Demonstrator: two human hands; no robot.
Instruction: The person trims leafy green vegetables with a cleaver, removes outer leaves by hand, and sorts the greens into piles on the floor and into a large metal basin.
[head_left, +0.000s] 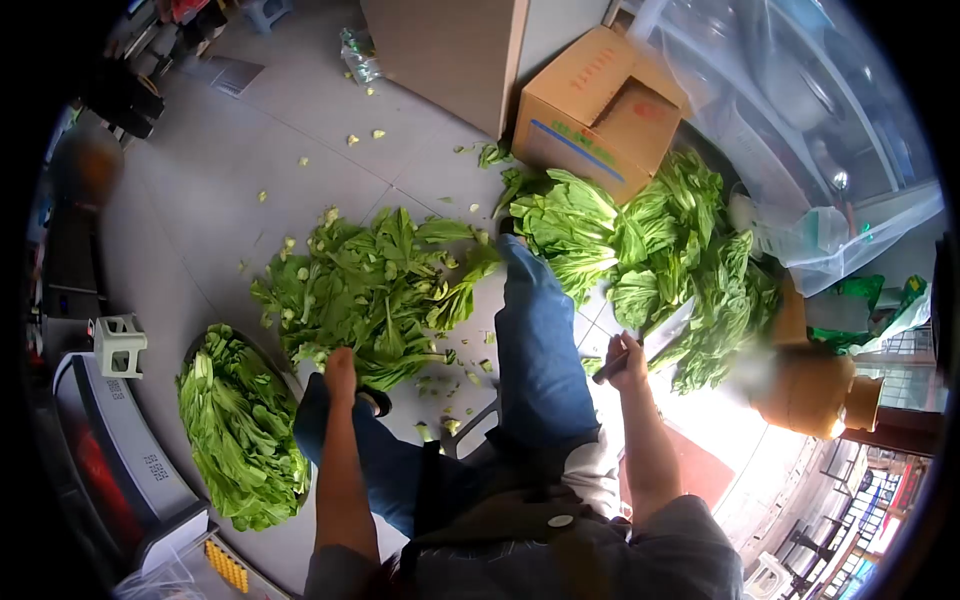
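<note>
My right hand (627, 365) is closed round the dark handle of a knife (672, 322), whose wide pale blade points toward the leafy greens (690, 270) on the right. Over my left knee is my left hand (341, 372), seen from the back; its fingers are hidden, and I cannot tell whether it holds anything. Just beyond it, a loose heap of leafy greens (385, 285) is spread on the floor. More greens (235, 430) fill a round container at my left. A large pale-stemmed head of greens (570, 225) lies past my right knee.
An open cardboard box (600, 110) stands behind the right-hand greens. Leaf scraps (352, 140) dot the grey tiled floor. A small white stool (120, 345) is at the left, and an orange-brown gas cylinder (805, 390) at the right. Clear plastic sheeting (800, 120) hangs at upper right.
</note>
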